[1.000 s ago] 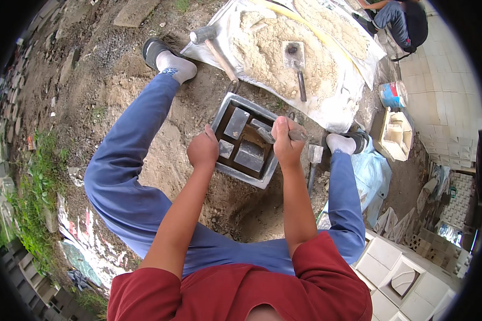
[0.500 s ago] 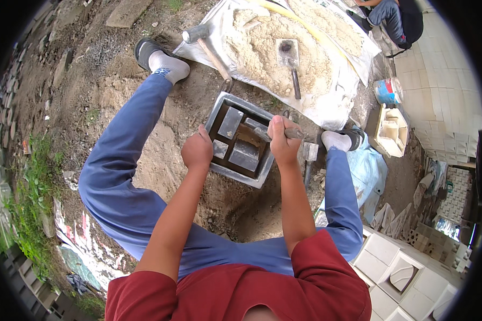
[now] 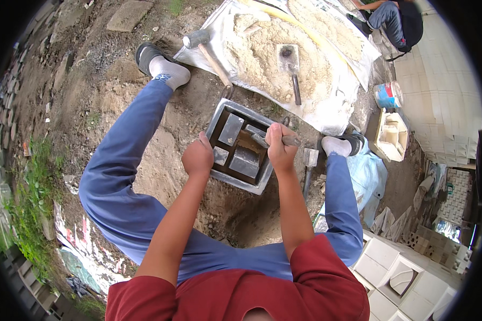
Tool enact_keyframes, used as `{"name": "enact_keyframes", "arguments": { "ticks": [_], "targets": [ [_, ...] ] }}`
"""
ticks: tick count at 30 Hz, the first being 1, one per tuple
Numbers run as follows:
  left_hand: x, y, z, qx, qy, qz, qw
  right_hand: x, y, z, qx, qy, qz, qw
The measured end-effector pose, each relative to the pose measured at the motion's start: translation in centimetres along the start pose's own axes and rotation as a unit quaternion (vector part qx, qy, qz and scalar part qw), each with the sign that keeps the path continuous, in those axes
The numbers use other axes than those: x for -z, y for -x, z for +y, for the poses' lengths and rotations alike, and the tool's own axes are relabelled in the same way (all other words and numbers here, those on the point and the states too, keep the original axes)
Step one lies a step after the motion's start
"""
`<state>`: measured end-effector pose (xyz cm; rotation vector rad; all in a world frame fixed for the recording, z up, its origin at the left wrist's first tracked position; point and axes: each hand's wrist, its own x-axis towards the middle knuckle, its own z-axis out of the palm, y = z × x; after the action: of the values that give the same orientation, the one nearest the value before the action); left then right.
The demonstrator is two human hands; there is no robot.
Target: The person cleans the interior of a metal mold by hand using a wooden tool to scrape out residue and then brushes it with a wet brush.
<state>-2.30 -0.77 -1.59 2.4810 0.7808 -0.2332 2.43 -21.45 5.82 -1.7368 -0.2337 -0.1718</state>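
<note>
Between my legs on the dirt is a grey metal mould (image 3: 225,175), a rectangular frame with several dark rectangular blocks (image 3: 231,129) standing inside. My left hand (image 3: 197,155) is closed at the mould's left rim, thumb pointing up; whether it grips the rim is hidden. At the right rim, my right hand (image 3: 282,147) is wrapped round the handle of what looks like a small trowel (image 3: 292,140). Its grey blade reaches into the gaps between the blocks, and the hand covers most of the tool. Brown material lies in the gaps.
Beyond the mould, a white sheet (image 3: 334,120) bears pale sand and a trowel (image 3: 288,64). A mallet (image 3: 211,60) lies at its left edge, a hammer (image 3: 309,163) right of the mould. A bucket (image 3: 388,95), a cream block (image 3: 391,134) and another person (image 3: 388,21) are at right.
My right hand has shifted slightly left and nearer, with the blade lower among the blocks. My left hand stays at the left rim. The whole view has tilted a little.
</note>
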Motion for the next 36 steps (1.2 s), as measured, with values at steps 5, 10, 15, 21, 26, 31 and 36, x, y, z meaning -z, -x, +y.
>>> {"name": "enact_keyframes", "arguments": {
  "ticks": [5,10,15,21,26,31,36],
  "targets": [
    [-0.5,0.3,0.5,0.0,-0.006,-0.006,1.0,0.2,0.9,1.9,0.053,0.007,0.036,0.998],
    [0.0,-0.2,-0.4,0.01,0.003,0.007,1.0,-2.4,-0.4,-1.9,0.031,-0.024,0.061,0.997],
    [-0.1,-0.1,0.1,0.006,-0.007,-0.016,1.0,-3.3,0.1,0.0,0.063,0.017,0.036,0.997],
    [-0.2,0.3,0.6,0.007,-0.017,-0.038,0.999,-2.7,0.1,1.1,0.08,-0.054,0.07,0.993],
    [0.0,-0.1,-0.2,0.009,-0.022,-0.024,0.999,-3.3,-0.9,-2.0,0.025,0.014,-0.011,1.0],
    [-0.8,-0.3,0.3,-0.013,-0.02,-0.002,1.0,-4.2,-0.5,0.7,0.058,0.013,0.025,0.998],
    [-0.6,0.1,0.0,-0.003,-0.028,-0.003,1.0,-3.4,-1.1,-2.6,-0.021,-0.05,0.026,0.998]
  ]
}}
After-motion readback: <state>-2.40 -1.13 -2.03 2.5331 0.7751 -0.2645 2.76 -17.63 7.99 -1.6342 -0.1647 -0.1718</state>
